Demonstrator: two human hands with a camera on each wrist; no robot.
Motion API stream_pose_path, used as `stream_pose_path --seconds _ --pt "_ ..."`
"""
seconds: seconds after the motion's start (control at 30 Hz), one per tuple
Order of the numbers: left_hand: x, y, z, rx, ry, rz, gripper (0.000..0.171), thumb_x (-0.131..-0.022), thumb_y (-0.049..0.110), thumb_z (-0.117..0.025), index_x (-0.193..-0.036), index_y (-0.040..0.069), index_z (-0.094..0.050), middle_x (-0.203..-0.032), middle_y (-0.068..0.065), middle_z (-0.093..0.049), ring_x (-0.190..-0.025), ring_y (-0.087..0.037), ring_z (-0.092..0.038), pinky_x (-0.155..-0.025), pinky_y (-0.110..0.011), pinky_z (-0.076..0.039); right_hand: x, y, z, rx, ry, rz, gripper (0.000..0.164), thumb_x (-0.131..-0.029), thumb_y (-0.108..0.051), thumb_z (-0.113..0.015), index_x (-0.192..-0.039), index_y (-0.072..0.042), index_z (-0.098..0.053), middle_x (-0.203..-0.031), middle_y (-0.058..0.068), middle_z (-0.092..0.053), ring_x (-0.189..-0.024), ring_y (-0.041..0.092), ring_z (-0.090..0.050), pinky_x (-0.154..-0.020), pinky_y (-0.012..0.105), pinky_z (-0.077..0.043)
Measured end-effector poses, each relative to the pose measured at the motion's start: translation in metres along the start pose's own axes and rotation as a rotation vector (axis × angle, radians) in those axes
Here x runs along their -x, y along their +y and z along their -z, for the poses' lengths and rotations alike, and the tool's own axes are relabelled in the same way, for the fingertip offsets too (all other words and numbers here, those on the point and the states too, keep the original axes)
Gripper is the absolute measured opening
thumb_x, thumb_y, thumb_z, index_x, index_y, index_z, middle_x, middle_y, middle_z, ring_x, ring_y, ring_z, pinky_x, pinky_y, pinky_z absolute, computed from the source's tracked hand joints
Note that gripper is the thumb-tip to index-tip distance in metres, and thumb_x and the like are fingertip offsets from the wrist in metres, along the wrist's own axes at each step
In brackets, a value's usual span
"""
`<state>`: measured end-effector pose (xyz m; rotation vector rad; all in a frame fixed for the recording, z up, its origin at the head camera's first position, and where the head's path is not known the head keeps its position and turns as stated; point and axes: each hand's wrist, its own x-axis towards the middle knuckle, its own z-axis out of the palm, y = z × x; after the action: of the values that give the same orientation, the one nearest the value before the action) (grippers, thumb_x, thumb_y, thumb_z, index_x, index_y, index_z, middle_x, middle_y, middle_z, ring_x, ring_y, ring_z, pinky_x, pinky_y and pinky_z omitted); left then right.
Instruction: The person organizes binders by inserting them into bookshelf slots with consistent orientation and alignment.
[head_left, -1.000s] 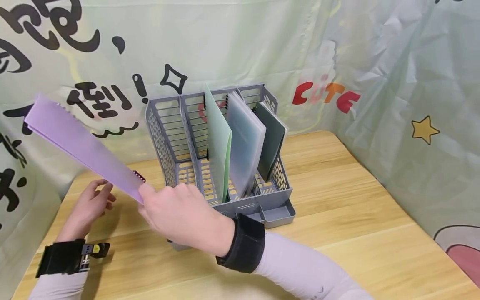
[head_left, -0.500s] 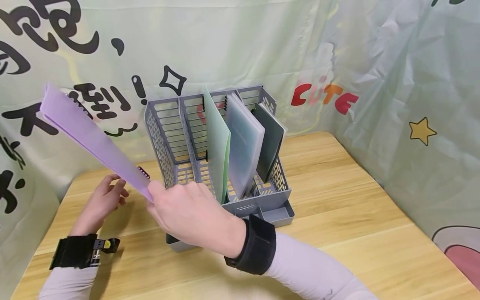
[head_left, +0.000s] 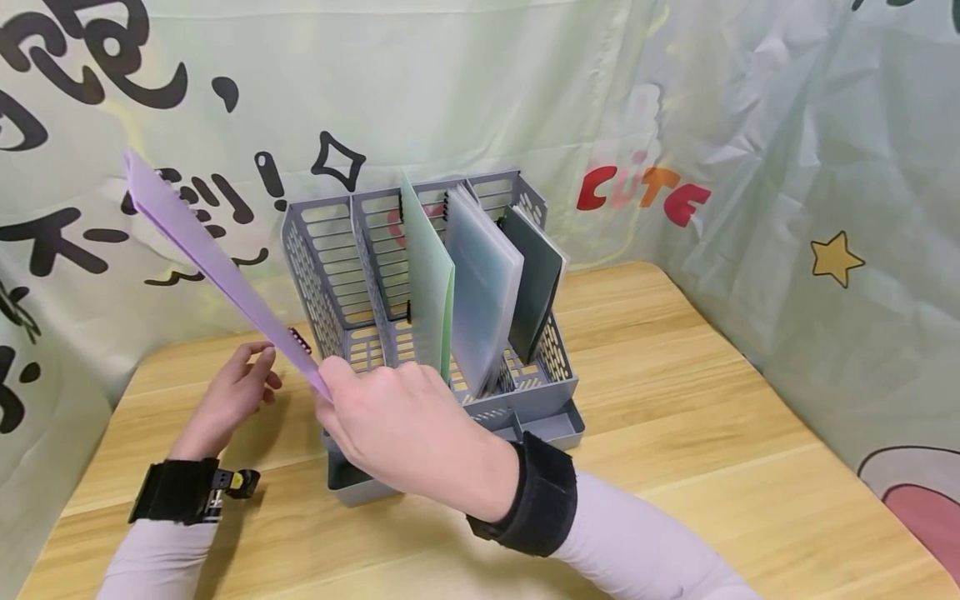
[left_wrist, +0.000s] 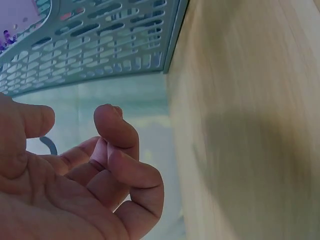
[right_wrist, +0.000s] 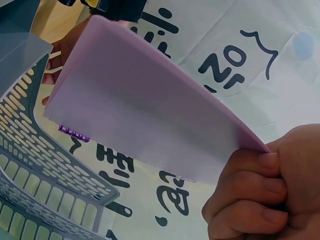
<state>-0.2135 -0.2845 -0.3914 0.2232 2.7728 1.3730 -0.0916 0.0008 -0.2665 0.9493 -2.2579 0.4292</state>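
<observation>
My right hand [head_left: 416, 437] grips one end of a purple ring-bound notebook [head_left: 217, 265], which slants up to the left in front of the grey file rack [head_left: 542, 402]. In the right wrist view, curled fingers [right_wrist: 250, 182] wrap the notebook's edge, and its purple rings [right_wrist: 74, 133] face the rack. My left hand [head_left: 231, 398] is just above the table at the rack's left side, holding nothing, its fingers loosely bent. Standing in the rack are a light green notebook [head_left: 429, 292], a translucent bluish notebook [head_left: 480, 287] and a dark green notebook [head_left: 531, 283].
The rack's two leftmost slots hold no notebooks. Small trays [head_left: 557, 427] run along its front foot. A wooden table [head_left: 697, 400] lies underneath, and a printed curtain [head_left: 480, 92] hangs behind and on both sides.
The purple notebook and my right hand have moved right, toward the rack, and the notebook stands steeper. My left hand has also shifted right, closer to the rack.
</observation>
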Motion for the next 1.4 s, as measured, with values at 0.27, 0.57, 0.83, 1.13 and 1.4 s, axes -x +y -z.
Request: stream_pose_path --seconds 0.27,0.57,0.83,1.13,1.4 --pt "-0.007 0.01 -0.012 0.011 -0.056 0.002 0.07 -0.104 0.051 -0.016 -0.152 0.0 -0.018 -0.098 -0.026 -0.053 -0.077 -0.035 -0.058 -0.06 -0.036 -0.045 0.003 0.004 0.008 -0.003 0.024 -0.017 0.023 -0.097 -0.022 -0.044 -0.076 -0.014 -0.047 -0.047 -0.01 -0.03 -0.036 0.007 -0.034 -0.031 0.024 -0.023" --pt "-0.012 0.017 -0.02 0.034 -0.06 -0.012 0.073 -0.101 0.056 -0.016 -0.155 0.007 -0.015 -0.096 -0.023 -0.054 -0.074 -0.034 -0.058 -0.059 -0.037 -0.045 0.008 0.007 0.013 -0.025 0.012 -0.024 0.023 -0.098 -0.021 -0.044 -0.076 -0.015 -0.045 -0.048 -0.009 -0.03 -0.036 0.007 -0.033 -0.031 0.024 -0.022" --pt "-0.016 0.027 -0.023 0.057 -0.066 -0.026 0.072 -0.1 0.056 -0.003 -0.157 0.012 -0.008 -0.091 -0.02 -0.056 -0.066 -0.025 -0.06 -0.057 -0.038 -0.045 0.015 0.009 0.019 -0.044 0.018 -0.042 0.023 -0.099 -0.02 -0.045 -0.076 -0.014 -0.045 -0.047 -0.01 -0.028 -0.035 0.006 -0.033 -0.032 0.024 -0.023" --pt "-0.021 0.035 -0.032 0.047 -0.048 -0.038 0.074 -0.099 0.059 -0.003 -0.157 0.014 -0.009 -0.091 -0.022 -0.057 -0.067 -0.03 -0.059 -0.058 -0.04 -0.045 0.022 0.015 0.024 -0.05 0.016 -0.072 0.026 -0.101 -0.021 -0.041 -0.076 -0.015 -0.045 -0.047 -0.012 -0.031 -0.035 0.006 -0.033 -0.032 0.024 -0.026" --pt "-0.022 0.041 -0.04 -0.02 -0.043 -0.021 0.079 -0.097 0.065 -0.007 -0.157 0.015 0.001 -0.086 -0.022 -0.055 -0.071 -0.037 -0.058 -0.063 -0.039 -0.045 0.024 0.02 0.029 -0.047 0.011 -0.099 0.027 -0.102 -0.024 -0.039 -0.078 -0.015 -0.045 -0.049 -0.011 -0.033 -0.036 0.005 -0.034 -0.033 0.024 -0.029"
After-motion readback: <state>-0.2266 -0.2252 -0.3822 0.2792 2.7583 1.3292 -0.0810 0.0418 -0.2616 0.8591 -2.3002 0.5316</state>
